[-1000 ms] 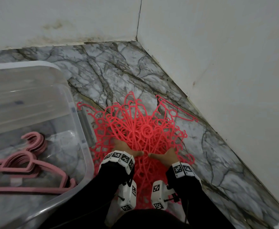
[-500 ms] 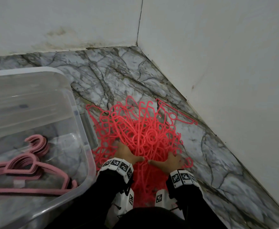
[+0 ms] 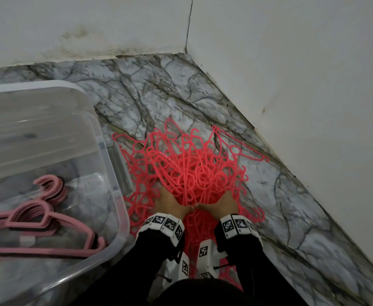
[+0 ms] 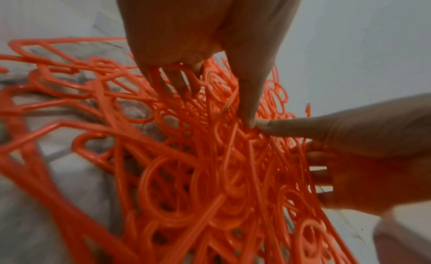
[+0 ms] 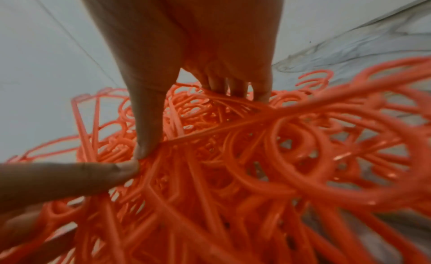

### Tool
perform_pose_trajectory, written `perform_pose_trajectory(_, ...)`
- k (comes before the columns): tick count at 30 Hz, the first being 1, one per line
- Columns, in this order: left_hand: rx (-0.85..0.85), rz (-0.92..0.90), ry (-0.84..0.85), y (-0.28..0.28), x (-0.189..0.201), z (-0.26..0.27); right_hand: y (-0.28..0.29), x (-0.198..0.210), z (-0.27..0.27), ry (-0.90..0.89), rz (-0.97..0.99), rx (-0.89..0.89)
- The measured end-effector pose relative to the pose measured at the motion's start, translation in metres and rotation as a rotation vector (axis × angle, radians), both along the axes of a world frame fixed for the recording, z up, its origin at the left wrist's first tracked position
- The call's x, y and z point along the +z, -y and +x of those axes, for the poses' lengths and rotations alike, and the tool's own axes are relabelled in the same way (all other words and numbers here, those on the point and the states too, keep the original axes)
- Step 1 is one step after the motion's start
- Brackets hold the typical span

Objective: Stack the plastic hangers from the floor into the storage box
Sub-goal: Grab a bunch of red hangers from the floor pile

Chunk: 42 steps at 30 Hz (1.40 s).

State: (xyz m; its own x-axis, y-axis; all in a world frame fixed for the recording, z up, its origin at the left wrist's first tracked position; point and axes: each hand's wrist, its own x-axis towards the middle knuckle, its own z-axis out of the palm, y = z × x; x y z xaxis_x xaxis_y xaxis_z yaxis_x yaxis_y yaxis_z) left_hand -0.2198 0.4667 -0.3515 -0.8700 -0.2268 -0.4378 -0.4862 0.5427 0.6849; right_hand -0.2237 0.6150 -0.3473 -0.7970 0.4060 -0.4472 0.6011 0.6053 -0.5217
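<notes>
A tangled pile of bright coral-red plastic hangers (image 3: pixel 194 168) lies on the marble floor beside the clear storage box (image 3: pixel 120 217). My left hand (image 3: pixel 170 199) grips the pile's near left side, fingers dug in among the hangers (image 4: pixel 186 175) and thumb pressed on top. My right hand (image 3: pixel 223 200) grips the near right side the same way, with its fingers (image 5: pixel 233 87) under the strands. The two thumbs meet tip to tip over the middle. A bundle of dusty pink hangers (image 3: pixel 44 217) lies flat in the box.
White walls meet in a corner (image 3: pixel 186 49) behind the pile, and the right wall runs close along it. A grey latch (image 3: pixel 120 168) on the box side touches the pile's left edge. Bare marble floor (image 3: pixel 159 89) lies behind the pile.
Both hands have drawn together until the thumbs touch. The hanger pile is bunched narrower between them. The head view has tipped, so the box sits lower in frame.
</notes>
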Motion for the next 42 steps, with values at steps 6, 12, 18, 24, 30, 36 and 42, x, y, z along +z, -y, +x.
perform_pose_trajectory(6, 0.009, -0.01, -0.157, 0.001, 0.004, 0.014, -0.005, -0.003, 0.013, -0.25, -0.182, -0.019)
perform_pose_trajectory(12, -0.022, 0.042, -0.226, 0.003, 0.018, 0.018, -0.009, 0.013, 0.018, -0.379, -0.178, -0.008)
perform_pose_trajectory(18, -0.086, 0.042, -0.285, 0.002, 0.031, 0.015, -0.015, 0.032, 0.018, -0.434, -0.29, -0.075)
perform_pose_trajectory(24, -0.142, 0.12, -0.334, 0.004, 0.036, 0.01, -0.03, 0.046, 0.018, -0.471, -0.376, -0.053)
perform_pose_trajectory(30, -0.113, 0.095, -0.421, -0.006, 0.069, 0.005, -0.04, 0.096, 0.007, -0.566, -0.33, 0.034)
perform_pose_trajectory(36, -0.155, 0.125, -0.586, -0.004, 0.139, -0.013, -0.039, 0.17, -0.004, -0.651, -0.321, 0.126)
perform_pose_trajectory(42, -0.187, 0.128, -0.724, 0.014, 0.215, -0.016, -0.023, 0.242, -0.005, -0.789, -0.27, 0.172)
